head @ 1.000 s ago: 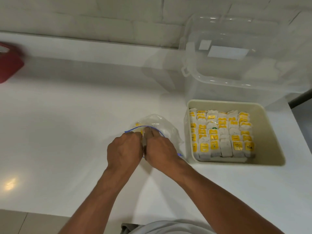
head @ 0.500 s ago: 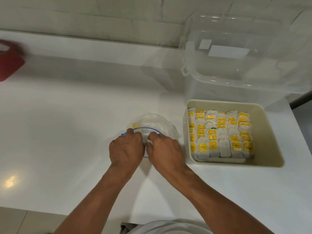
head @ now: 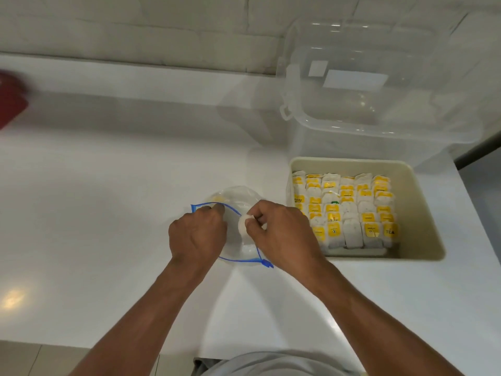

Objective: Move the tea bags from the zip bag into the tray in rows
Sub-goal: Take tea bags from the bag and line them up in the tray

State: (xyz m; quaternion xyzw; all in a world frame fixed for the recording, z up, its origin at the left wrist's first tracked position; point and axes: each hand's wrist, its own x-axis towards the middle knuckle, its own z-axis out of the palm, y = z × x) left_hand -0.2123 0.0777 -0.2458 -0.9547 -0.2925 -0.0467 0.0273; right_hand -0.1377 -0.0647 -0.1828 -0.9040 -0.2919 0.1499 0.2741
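Left hand: pinches zip bag rim, on white surface | Right hand: fingers grasp a tea bag at bag mouth | Tray: rows of tea bags, right.

Single head-worn wide-angle view, looking forward and steeply down over a white counter, close above both forearms, tiled wall along the top edge, straight lines bowed toward the frame edges
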